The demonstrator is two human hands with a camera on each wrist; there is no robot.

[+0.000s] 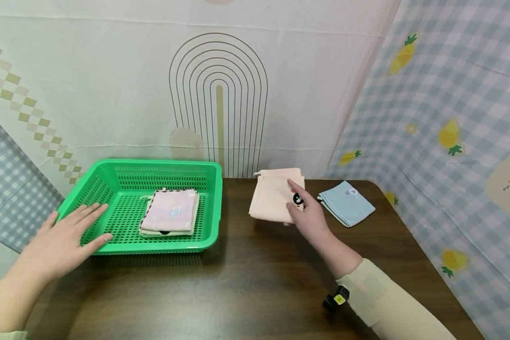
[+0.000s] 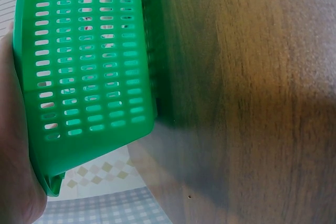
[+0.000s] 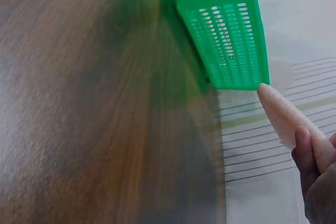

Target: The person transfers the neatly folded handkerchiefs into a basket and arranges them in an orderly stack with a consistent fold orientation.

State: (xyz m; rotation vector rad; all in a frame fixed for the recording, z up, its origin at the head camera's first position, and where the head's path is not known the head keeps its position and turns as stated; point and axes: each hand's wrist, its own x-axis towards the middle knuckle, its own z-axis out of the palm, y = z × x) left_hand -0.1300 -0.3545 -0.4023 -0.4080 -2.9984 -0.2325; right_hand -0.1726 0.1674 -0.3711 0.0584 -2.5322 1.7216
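- Pale sleeve [image 1: 391, 302] on the right forearm, with a small black-and-yellow device [image 1: 340, 298] at the cuff.
- Right hand [image 1: 311, 218]: pinching a folded pale-pink cloth [image 1: 274, 196] by its right side, with index finger extended over the upper face, thumb lower down, and a fingertip just visible beneath the near edge.
- Same cloth: raised above the tabletop, between basket and blue cloth; soft, layered, squarish, with hanging loop and round black-and-white print.
- Left hand [image 1: 63, 241]: laid over the left side of a green basket [image 1: 217, 203], with fairly straight, slightly parted fingers and thumb well out; grip beneath the rim hidden.
- Same basket: glossy plastic, rectangular, with slotted walls and perforated floor.
- Lavender cloth [image 1: 165, 212] inside, folded, blue-printed, check-edged, atop a cream cloth [image 1: 180, 233].
- Blue cloth [image 1: 347, 205], folded, flat, near the right hand.
- Table [image 1: 246, 283]: dark brown wood grain, faint sheen.
- White hanging [image 1: 110, 85] behind, line-arched; blue gingham [image 1: 425, 99] at right, fruit-printed.
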